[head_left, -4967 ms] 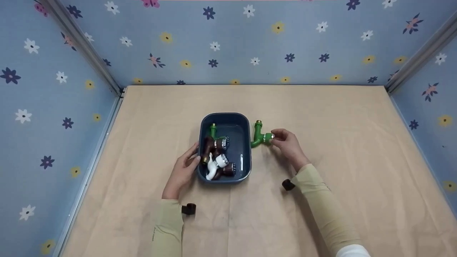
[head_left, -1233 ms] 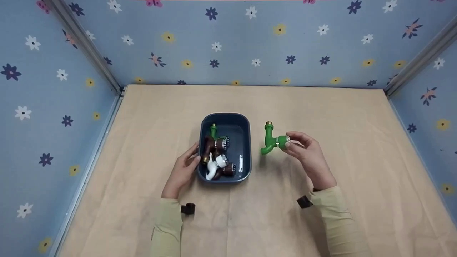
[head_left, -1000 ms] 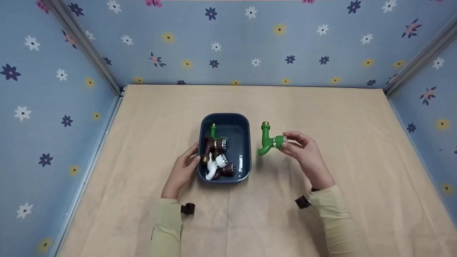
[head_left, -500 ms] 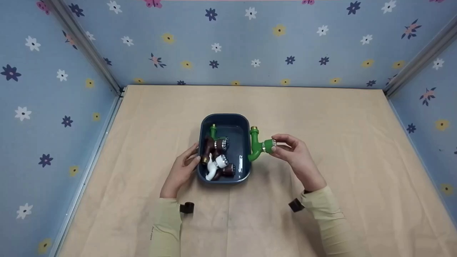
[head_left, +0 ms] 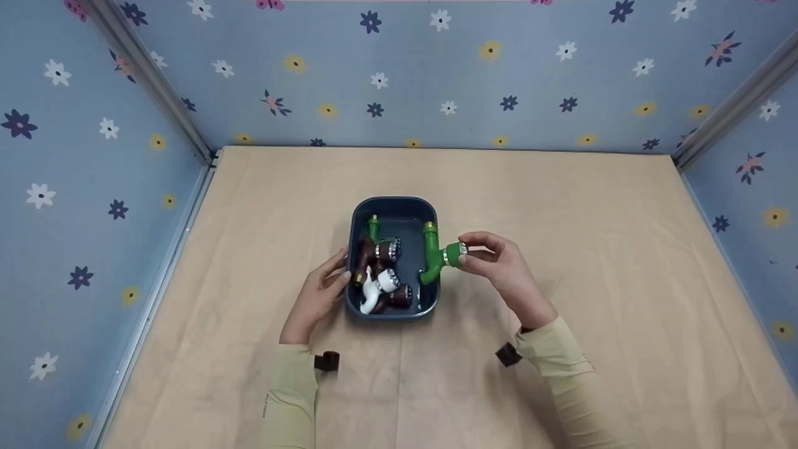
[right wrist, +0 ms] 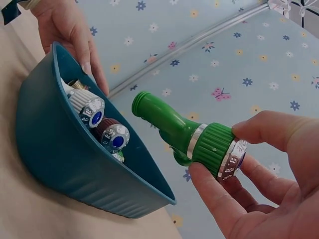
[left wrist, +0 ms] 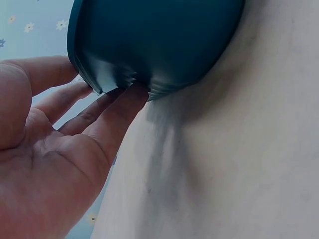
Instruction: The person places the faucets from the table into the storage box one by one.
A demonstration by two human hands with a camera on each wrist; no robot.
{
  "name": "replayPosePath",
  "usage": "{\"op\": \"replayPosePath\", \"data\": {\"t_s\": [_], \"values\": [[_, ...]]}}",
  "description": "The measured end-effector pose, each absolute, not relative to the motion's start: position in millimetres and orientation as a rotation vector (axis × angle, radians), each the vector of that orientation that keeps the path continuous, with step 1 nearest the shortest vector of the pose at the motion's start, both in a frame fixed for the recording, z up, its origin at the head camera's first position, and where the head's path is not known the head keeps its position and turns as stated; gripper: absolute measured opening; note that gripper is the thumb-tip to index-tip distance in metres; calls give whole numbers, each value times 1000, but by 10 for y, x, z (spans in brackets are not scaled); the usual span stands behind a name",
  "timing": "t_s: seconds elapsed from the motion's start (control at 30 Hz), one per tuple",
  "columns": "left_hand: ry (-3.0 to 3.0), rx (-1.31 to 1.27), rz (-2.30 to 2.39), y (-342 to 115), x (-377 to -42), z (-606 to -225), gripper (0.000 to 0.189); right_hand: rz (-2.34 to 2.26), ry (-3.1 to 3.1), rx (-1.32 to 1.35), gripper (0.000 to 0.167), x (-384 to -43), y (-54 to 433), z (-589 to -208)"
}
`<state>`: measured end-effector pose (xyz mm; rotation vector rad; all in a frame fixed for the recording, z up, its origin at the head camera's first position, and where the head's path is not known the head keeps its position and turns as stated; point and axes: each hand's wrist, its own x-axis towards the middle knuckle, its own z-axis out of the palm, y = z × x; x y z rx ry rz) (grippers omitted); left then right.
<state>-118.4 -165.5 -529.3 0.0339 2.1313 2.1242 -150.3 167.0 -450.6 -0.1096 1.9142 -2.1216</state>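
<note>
My right hand (head_left: 502,265) pinches a green tap (head_left: 431,249) by its ribbed knob, thumb on one side and fingers on the other. In the head view the tap overlaps the right rim of a dark blue plastic bin (head_left: 399,317), its brass-threaded end pointing away. The right wrist view shows its green spout (right wrist: 154,109) and the silver-ringed knob. My left hand (head_left: 317,298) rests against the bin's left side, fingers fairly straight along the outer wall and thumb at the rim. Inside lie a white tap (head_left: 372,290), brown taps (head_left: 399,296) and another green tap (head_left: 373,227), partly covered.
The bin stands on a beige cloth-covered table (head_left: 561,199). Blue flowered panels (head_left: 436,75) close off the back and both sides. Small black wrist mounts (head_left: 327,361) stick out from both sleeves.
My right hand first moved right with the green tap, away from the bin, then came back left, bringing the tap over the bin's right rim. My left hand has stayed at the bin.
</note>
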Motion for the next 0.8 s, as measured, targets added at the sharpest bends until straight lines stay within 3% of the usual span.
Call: {"op": "replayPosePath", "data": {"t_s": [0.8], "values": [[2143,83,2119,-1667,-1193,-5296,52,-2014,1994,-113,37,-1565,1514,-4602]]}}
